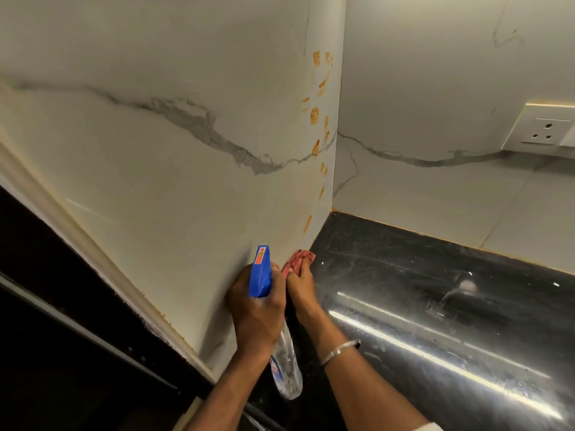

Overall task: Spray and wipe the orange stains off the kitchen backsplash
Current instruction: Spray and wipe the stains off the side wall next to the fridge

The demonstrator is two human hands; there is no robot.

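Note:
Several orange stains (320, 126) run down the white marble backsplash (174, 157) on the left wall, close to the corner. My left hand (256, 309) grips a spray bottle (263, 276) with a blue trigger head and a clear body; the nozzle points up toward the wall. My right hand (303, 289) holds a crumpled red cloth (297, 259) low against the left wall, just above the counter and below the lowest stain. A metal bangle sits on my right wrist.
A glossy black countertop (435, 306) spreads to the right and meets the back wall. A white socket plate (547, 129) is mounted on the back wall at the far right. A pale trim edge (93, 253) borders the left wall.

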